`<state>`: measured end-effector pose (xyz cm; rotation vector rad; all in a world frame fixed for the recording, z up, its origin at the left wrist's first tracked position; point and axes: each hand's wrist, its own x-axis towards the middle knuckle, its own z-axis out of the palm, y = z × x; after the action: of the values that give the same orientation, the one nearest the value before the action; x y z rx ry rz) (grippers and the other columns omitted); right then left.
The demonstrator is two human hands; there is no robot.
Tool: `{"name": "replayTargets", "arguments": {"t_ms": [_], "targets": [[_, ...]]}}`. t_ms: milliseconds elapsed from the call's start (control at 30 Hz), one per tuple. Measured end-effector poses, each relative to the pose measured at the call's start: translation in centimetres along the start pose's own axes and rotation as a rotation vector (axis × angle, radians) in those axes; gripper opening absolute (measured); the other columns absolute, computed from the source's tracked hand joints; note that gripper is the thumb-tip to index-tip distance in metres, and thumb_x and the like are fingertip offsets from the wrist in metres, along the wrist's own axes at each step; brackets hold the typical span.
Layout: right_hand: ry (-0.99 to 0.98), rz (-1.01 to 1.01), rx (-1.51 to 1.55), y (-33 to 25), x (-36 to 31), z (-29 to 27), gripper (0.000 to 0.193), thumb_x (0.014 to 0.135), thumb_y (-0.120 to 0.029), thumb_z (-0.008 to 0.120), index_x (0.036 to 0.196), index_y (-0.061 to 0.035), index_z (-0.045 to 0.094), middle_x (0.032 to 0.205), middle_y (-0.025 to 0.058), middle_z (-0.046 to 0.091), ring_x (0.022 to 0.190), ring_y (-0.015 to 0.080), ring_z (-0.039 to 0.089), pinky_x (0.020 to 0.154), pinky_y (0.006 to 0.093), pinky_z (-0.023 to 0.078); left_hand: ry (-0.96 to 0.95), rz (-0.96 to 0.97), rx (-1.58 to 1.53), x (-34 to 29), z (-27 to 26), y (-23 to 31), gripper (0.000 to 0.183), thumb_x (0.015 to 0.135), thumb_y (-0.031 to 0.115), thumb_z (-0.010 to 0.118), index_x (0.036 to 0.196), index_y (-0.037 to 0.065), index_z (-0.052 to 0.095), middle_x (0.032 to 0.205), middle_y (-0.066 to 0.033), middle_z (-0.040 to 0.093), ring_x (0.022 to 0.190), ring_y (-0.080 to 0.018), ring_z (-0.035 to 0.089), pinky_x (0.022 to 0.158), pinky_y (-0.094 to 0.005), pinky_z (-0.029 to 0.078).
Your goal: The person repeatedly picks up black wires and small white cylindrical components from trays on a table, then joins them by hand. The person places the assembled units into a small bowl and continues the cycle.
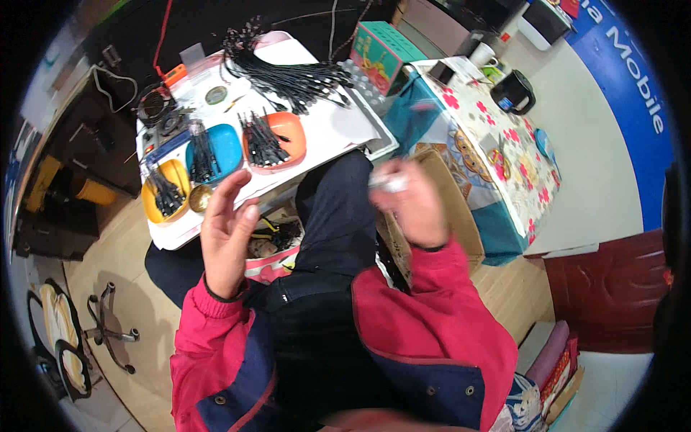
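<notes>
My left hand (pixel 226 234) is raised in front of the table's near edge, thumb and fingers apart, with nothing in it. My right hand (pixel 417 205) is smeared by motion over the cardboard box (pixel 455 209) beside my right leg. Its fingers are closed on a small whitish thing (pixel 391 183), too blurred to name. Nearest the left hand are an orange tray (pixel 296 131), a blue tray (pixel 229 137) and a yellow tray (pixel 150 205), each with short black cables in it. A small brass-coloured bowl (pixel 200 199) stands by the yellow one.
A large bundle of black cables (pixel 288 75) lies at the back of the white table (pixel 331 129). On the right, a table with a flowered cloth (pixel 497 155) bears a black kettle (pixel 513 92). A green box (pixel 381 54) stands between them. A wheeled chair base (pixel 108 327) is at left.
</notes>
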<state>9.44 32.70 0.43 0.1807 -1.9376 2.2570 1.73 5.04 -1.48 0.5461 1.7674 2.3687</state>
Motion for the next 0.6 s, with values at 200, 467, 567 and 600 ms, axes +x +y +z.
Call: {"name": "replayTargets", "arguments": {"t_ms": [200,467,567,600], "targets": [[0.479,0.015,-0.505,-5.0,-5.9,-10.9,0.024,0.104,-0.026,0.043,0.107,-0.004,0.051,0.072,-0.0014,0.047,0.065,0.0067,0.041,0.058,0.0209,0.031,0.153,-0.091,0.144,1.0,-5.1,-4.5,0.031,0.091,0.001,0.057,0.122,-0.001,0.058,0.12,-0.0079,0.06,0.112,-0.0165,0.056,0.093,-0.0279,0.044],[0.47,0.65,-0.832,19.2,-5.3,-20.7,0.026,0.097,-0.022,0.048,0.086,0.0006,0.055,0.068,0.0136,0.058,0.064,0.0232,0.061,0.058,0.0364,0.046,0.324,-0.095,0.355,1.4,-9.8,-6.0,0.02,0.092,0.001,0.057,0.111,0.0,0.063,0.099,-0.0011,0.063,0.089,-0.0073,0.056,0.078,-0.021,0.045],[0.323,0.754,-0.932,25.6,-4.9,-21.5,0.032,0.096,-0.027,0.052,0.095,0.0041,0.06,0.083,0.0238,0.063,0.081,0.0385,0.063,0.07,0.0456,0.048,0.435,0.044,0.524,2.3,-13.0,-6.0,0.017,0.092,0.0,0.058,0.108,0.0,0.064,0.093,-0.0014,0.064,0.082,-0.0068,0.057,0.073,-0.0213,0.046],[0.251,0.688,-1.149,26.5,-4.7,-21.2,0.035,0.095,-0.028,0.053,0.099,0.0051,0.062,0.088,0.0269,0.064,0.087,0.0433,0.062,0.074,0.0486,0.048,0.49,0.072,0.59,2.8,-14.3,-6.1,0.015,0.092,-0.001,0.058,0.105,-0.001,0.065,0.089,-0.0015,0.064,0.078,-0.0065,0.057,0.07,-0.0212,0.046]]}}
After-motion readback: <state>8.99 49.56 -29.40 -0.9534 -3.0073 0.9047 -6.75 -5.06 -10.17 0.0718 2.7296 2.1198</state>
